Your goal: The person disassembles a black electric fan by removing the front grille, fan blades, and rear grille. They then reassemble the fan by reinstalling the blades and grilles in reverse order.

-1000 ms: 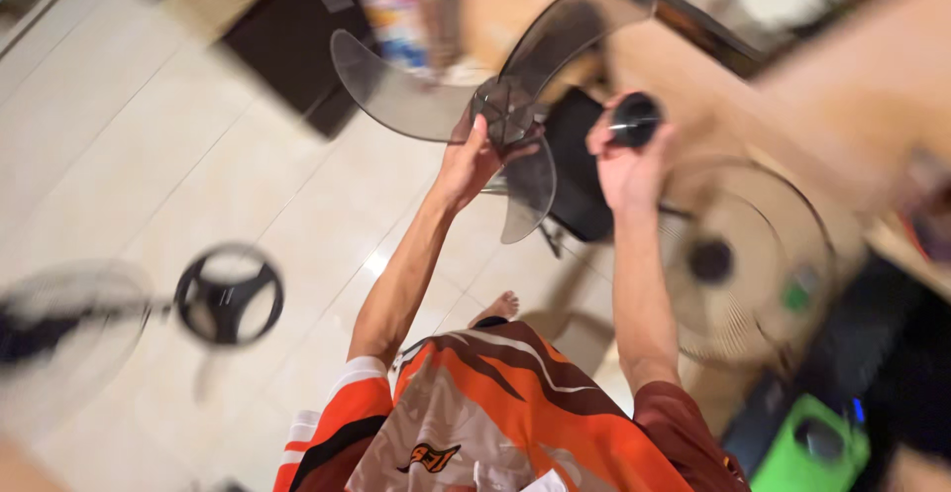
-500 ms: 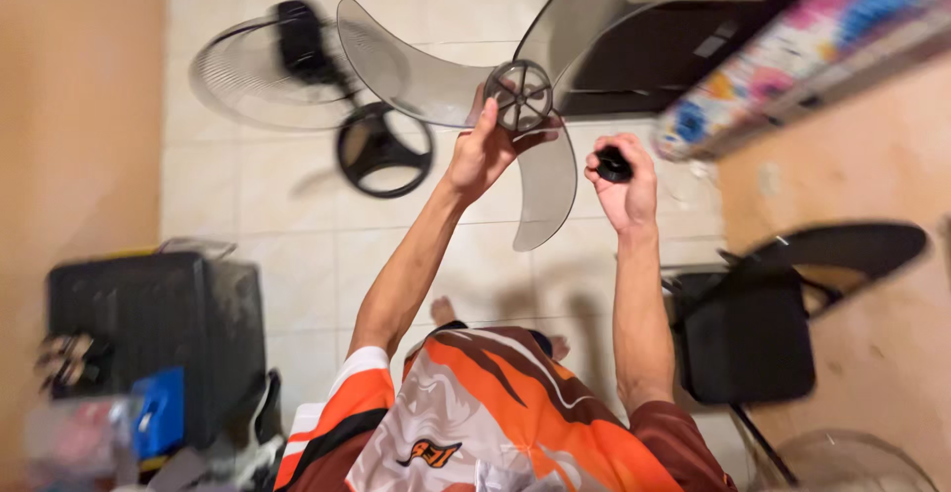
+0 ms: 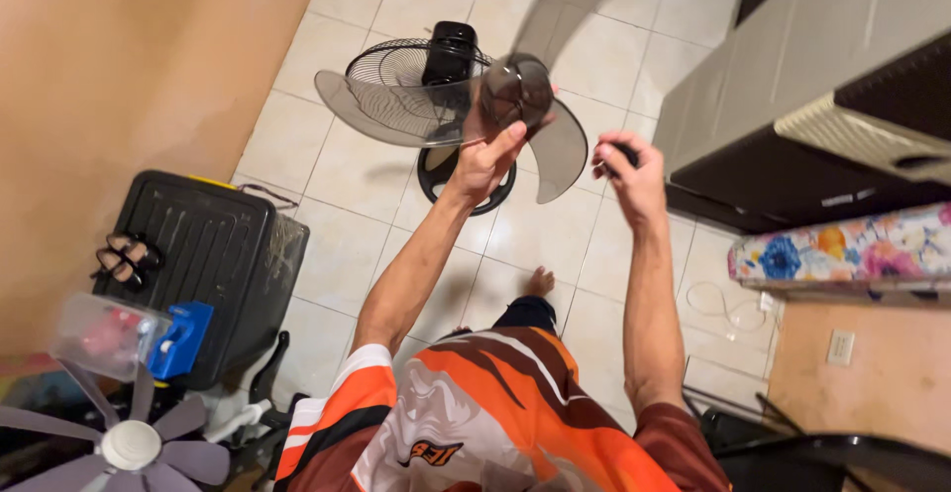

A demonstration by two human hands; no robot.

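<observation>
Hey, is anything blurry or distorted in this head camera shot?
Head view: the fan blade in the left hand shows motion smear, worst on its upper vane; the right hand is slightly soft; wide-angle lens bends the walls; floor tiles stay sharp under even light.

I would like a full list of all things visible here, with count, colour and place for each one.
fan blade: one, smoky clear, three wings, held up in the left hand
small knob: one, black, in the right hand's grip
standing fan: one, black, wire grille and round base, on the floor tiles
black case: one, left side by the wall
sandals: one pair, dark, on the case
plastic box: one, clear, lower left
purple fan blade: one, bottom left corner
floral cushion: one, many colours, right
left hand: holds the blade hub
right hand: closed on the knob
</observation>
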